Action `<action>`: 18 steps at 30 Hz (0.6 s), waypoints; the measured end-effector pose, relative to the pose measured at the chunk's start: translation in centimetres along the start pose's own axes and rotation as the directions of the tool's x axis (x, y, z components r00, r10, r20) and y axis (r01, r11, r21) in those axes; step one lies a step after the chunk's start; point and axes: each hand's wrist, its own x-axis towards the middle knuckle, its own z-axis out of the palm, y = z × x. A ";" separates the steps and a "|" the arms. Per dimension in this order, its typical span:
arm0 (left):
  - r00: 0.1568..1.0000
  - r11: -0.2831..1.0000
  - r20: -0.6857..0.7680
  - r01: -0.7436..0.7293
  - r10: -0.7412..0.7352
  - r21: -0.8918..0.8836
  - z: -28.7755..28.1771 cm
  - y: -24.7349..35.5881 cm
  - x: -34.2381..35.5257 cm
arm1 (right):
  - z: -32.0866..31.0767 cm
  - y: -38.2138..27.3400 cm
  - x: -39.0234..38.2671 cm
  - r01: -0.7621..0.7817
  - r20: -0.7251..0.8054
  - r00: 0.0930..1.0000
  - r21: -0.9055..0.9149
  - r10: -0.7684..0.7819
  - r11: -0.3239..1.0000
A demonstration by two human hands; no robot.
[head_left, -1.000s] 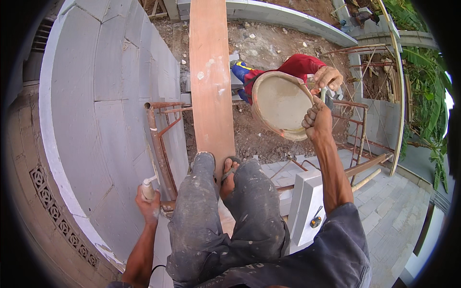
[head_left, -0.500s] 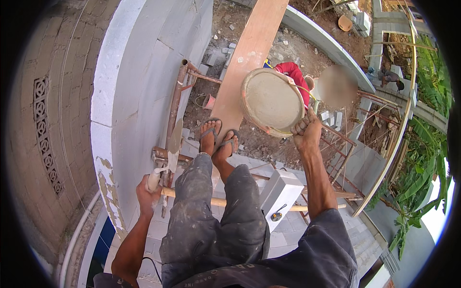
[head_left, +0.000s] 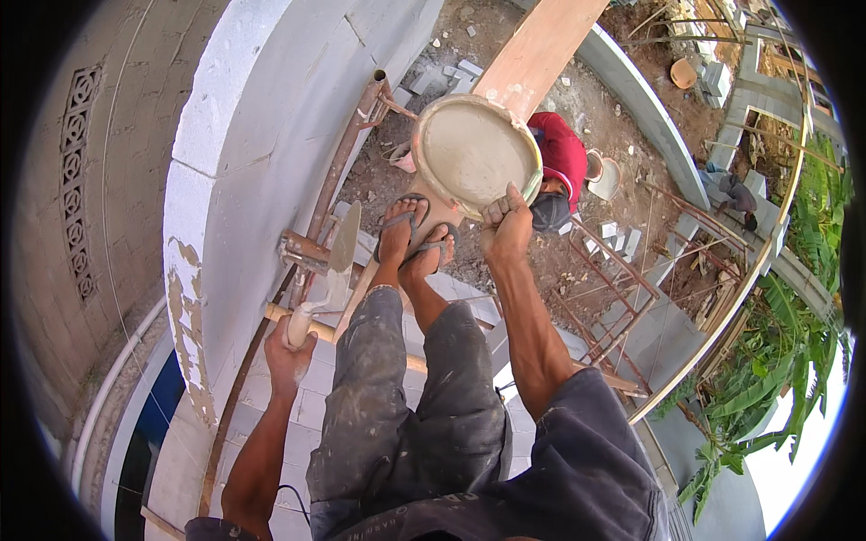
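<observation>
Pale block wall (head_left: 271, 153) runs up the left side, joints visible, grey patches on its near end. Brown wall (head_left: 135, 153) farther left, with a strip of patterned vent blocks (head_left: 79, 180). Big green leaves (head_left: 767, 379) at right. Long wooden plank (head_left: 550, 45) comes down from the top, partly hidden by the bucket; the wearer's feet are on its near part. Rusty pipe frame (head_left: 622, 302) at right, more brown pipe (head_left: 347, 144) beside the block wall.

Co-worker in a red top (head_left: 564, 158) and dark cap (head_left: 550, 213), seen from above, just right of the bucket. Second person (head_left: 740, 194) well off, upper right.

Bucket (head_left: 419, 167) is top center, past the feet, with grey wet mix (head_left: 474, 149) inside. Right hand (head_left: 507, 225) on its near right edge, fingers closed on the rim or handle, can't tell which. Can't tell if the bucket touches the plank.

Trowel (head_left: 344, 239) left of the knees, blade pointing up and away, some grey on it. Left hand (head_left: 287, 353) has the handle, fingers wrapped around it. Dark sandals (head_left: 451, 243) on both feet.
</observation>
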 end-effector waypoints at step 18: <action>0.980 0.884 0.190 0.038 0.058 -0.467 10.3 13.7 0.2 | -1.4 4.1 -5.4 -0.067 0.168 0.958 -0.657 0.233 0.751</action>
